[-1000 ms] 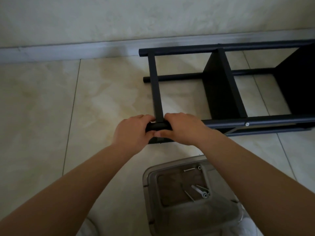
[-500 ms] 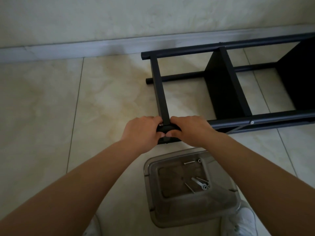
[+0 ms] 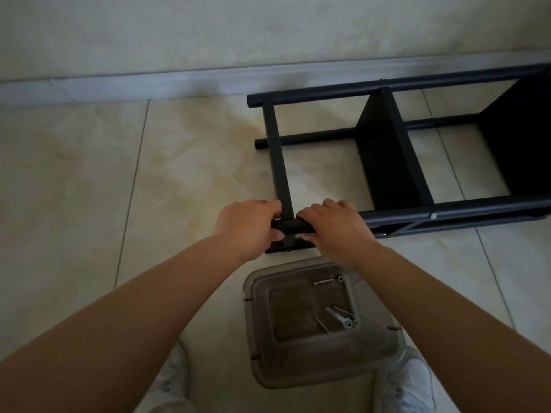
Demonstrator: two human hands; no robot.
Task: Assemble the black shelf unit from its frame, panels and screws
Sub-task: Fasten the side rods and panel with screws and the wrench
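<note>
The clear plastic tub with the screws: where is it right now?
In the head view, the tub sits on the floor tiles at bottom centre, between the person's shoes, just nearer the camera than the black frame that both hands grip.

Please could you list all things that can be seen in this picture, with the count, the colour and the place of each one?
shelf frame: one, black, lying on its side on the floor, centre to right edge
panels: two seen, black, standing inside the frame, one in the middle and one at the right edge
screw head: one, silver, on the near frame tube
plastic box: one, clear grey, on the floor below the frame
screws: several, silver, inside the box; exact count hard to tell
floor tiles: beige, all over
baseboard: one, grey, along the wall
shoes: two, white, bottom edge
left hand: grips the near tube end
right hand: grips the same tube
</note>
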